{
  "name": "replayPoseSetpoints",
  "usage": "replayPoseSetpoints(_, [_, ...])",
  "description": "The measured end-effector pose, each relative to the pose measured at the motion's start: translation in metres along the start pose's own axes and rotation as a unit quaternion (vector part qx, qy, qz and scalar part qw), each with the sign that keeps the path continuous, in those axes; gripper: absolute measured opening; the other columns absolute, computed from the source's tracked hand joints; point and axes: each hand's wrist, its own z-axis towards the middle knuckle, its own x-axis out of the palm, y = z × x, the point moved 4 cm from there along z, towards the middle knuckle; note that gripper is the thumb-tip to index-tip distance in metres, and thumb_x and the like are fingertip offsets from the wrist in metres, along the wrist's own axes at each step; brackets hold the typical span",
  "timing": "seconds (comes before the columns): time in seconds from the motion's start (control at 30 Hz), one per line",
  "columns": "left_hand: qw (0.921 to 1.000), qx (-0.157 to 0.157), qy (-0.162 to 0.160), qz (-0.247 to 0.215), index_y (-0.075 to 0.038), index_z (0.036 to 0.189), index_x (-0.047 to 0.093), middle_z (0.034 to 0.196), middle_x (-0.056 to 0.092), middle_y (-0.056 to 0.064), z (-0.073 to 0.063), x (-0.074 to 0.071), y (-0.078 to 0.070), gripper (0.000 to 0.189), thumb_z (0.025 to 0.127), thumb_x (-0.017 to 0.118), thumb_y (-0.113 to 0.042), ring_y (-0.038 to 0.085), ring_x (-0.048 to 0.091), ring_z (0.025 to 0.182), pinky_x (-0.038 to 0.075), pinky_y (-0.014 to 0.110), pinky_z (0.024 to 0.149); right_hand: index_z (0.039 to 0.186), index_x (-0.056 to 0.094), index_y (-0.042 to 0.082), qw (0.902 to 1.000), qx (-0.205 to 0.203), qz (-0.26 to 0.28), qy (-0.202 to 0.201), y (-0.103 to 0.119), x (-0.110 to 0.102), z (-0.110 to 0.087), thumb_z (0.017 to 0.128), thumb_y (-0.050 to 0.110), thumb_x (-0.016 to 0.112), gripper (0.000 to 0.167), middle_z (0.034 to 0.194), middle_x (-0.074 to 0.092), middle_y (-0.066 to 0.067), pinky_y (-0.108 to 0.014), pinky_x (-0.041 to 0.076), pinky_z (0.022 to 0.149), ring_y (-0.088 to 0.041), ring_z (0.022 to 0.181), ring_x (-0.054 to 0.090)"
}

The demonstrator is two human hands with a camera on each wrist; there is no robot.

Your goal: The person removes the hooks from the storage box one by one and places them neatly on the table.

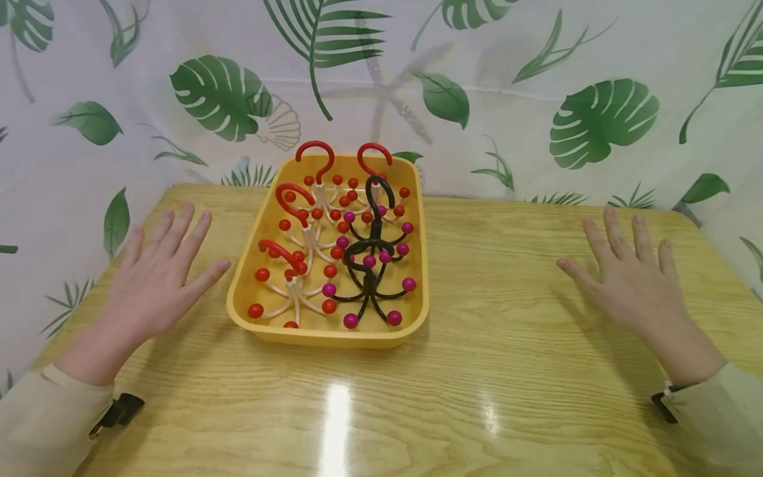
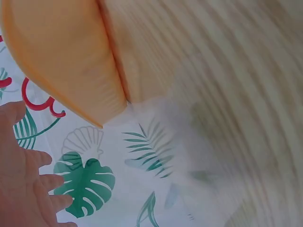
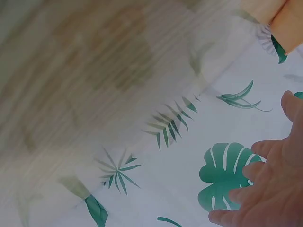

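Observation:
My left hand [image 1: 156, 285] is held with fingers spread on the left side, a short way from the yellow bin [image 1: 328, 338]. On the far right, my right hand [image 1: 634, 291] also has its fingers spread, and it holds nothing. Inside the bin stand several hook-handled massagers with curved, ball-tipped legs. Those on the left and at the back, such as one red-hooked massager [image 1: 307, 237], have white legs and red balls. Two black ones with magenta balls, the nearer black massager [image 1: 369, 283] included, are at the right. In the left wrist view, the left palm [image 2: 21, 184] shows beside the bin's outer wall [image 2: 61, 52].
The bin stands on a light wood-grain table [image 1: 501, 331], left of its middle. Behind the table hangs a white cloth [image 1: 507, 132] printed with green leaves. A dark strap piece [image 1: 122, 409] shows at the left cuff, another [image 1: 663, 405] at the right.

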Motion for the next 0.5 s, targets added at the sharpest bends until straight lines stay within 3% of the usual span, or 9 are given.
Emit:
replayPoseSetpoints(0.27, [0.9956,0.006,0.014,-0.093,-0.016,0.155,0.003,0.159,0.004,0.011,-0.005,-0.010,-0.013,0.076,0.099,0.038,-0.053,0.032,-0.004,0.144,-0.009,0.056,0.111,0.154,-0.005,0.016,0.9995,-0.029,0.007,-0.014,0.008,-0.002,-0.002,0.098,0.059,0.031,0.079,0.155,-0.021,-0.005,-0.061,-0.017,0.105,-0.027,0.137,-0.030])
replayPoseSetpoints(0.4, [0.9796,0.010,0.043,-0.196,-0.012,0.155,0.007,0.158,0.011,0.016,-0.013,-0.016,-0.025,0.073,0.100,0.042,-0.045,0.039,0.001,0.143,-0.006,0.058,0.111,0.154,0.003,0.008,0.9975,-0.061,0.019,-0.029,0.022,-0.006,-0.002,0.099,0.054,0.035,0.078,0.157,-0.012,-0.013,-0.057,-0.010,0.110,-0.029,0.140,-0.022])
replayPoseSetpoints(0.5, [0.9612,0.010,0.062,-0.269,-0.013,0.155,0.009,0.158,0.011,0.015,-0.021,-0.020,-0.036,0.070,0.101,0.045,-0.039,0.039,0.001,0.143,-0.003,0.061,0.110,0.153,0.012,0.004,0.9944,-0.086,0.043,-0.043,0.040,-0.014,-0.001,0.100,0.050,0.040,0.076,0.158,0.002,-0.018,-0.055,-0.001,0.113,-0.034,0.143,-0.008])
